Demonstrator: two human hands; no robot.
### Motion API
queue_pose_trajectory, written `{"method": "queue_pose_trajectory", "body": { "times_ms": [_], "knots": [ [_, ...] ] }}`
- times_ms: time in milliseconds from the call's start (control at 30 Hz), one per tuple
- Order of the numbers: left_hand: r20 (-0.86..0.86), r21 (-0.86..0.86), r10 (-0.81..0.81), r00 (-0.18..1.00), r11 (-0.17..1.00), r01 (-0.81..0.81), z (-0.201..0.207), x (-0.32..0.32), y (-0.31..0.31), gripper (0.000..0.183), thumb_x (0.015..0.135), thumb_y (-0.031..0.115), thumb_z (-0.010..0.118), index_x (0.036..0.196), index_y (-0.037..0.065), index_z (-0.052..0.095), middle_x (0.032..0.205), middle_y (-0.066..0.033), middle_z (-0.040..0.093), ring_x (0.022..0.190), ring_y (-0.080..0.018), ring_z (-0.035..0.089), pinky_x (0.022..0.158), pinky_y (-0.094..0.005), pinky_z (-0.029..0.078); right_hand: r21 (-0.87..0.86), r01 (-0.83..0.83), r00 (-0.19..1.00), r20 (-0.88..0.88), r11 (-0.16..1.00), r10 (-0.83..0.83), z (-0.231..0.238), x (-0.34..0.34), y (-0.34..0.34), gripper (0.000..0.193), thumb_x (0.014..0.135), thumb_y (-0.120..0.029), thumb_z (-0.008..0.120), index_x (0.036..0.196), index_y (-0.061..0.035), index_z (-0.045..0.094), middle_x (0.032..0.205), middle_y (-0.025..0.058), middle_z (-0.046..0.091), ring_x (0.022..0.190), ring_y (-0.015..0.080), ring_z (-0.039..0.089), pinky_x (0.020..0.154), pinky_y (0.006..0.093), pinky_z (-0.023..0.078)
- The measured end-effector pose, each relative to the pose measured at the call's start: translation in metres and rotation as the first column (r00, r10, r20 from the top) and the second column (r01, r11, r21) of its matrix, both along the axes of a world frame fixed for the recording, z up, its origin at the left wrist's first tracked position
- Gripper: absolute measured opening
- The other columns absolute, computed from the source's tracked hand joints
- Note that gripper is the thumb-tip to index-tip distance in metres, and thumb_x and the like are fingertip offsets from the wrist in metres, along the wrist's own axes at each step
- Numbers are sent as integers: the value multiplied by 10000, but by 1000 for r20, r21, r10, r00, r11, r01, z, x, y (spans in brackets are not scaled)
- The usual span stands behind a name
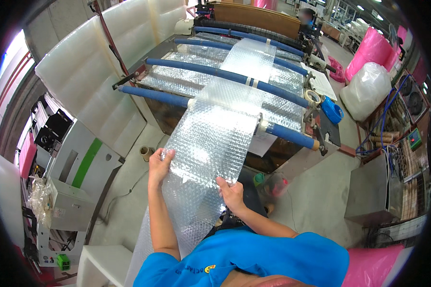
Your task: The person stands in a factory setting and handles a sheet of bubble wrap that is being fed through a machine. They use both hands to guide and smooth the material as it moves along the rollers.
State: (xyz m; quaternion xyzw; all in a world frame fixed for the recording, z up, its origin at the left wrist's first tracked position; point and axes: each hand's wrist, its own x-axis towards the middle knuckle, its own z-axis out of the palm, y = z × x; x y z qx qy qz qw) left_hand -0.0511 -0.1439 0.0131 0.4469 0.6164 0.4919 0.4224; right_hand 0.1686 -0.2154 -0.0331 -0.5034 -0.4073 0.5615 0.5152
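Observation:
A long strip of clear bubble wrap [210,138] runs from the machine over its blue rollers and slopes down toward me. Its lower part passes between my forearms and down past my left side. My left hand [160,165] pinches the strip's left edge, thumb on top. Lower down, at the right edge, my right hand [231,193] grips the film between thumb and fingers. Between my hands the sheet looks fairly taut and shiny. Fingers beneath the film are partly hidden.
The nearest blue roller [292,135] crosses just ahead. On the machine's right side lie a tape roll [312,97] and a blue roll [332,111]. A cardboard tube [146,153] stands on the floor at left. Pink rolls [370,52] and a stuffed white bag [367,91] stand at right.

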Motion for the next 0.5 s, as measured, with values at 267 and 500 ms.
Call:
{"method": "queue_pose_trajectory", "body": {
  "times_ms": [267, 500],
  "knots": [
    [-164, -115, -69, 984, 992, 50, -118, 10, 44, 394, 813, 391, 526, 783, 0, 564, 619, -50, 545, 566, -141, 481, 541, -289, 391, 102, 6, 841, 537, 995, -60, -94, 33, 51, 401, 785, -409, 541, 685, -23, 588, 500, 84, 499, 483, 170, 501, 469, 306, 374],
    [-479, -31, 122, 869, 987, -156, -129, 45, 44, 435, 834, 464, 390, 884, 56, 531, 835, -195, 581, 813, -384, 538, 668, -434, 408, 31, 45, 828, 558, 999, -54, -111, 37, 63, 407, 772, -459, 524, 826, -71, 631, 579, 164, 553, 593, 309, 582, 541, 365, 425]
  ]
}}
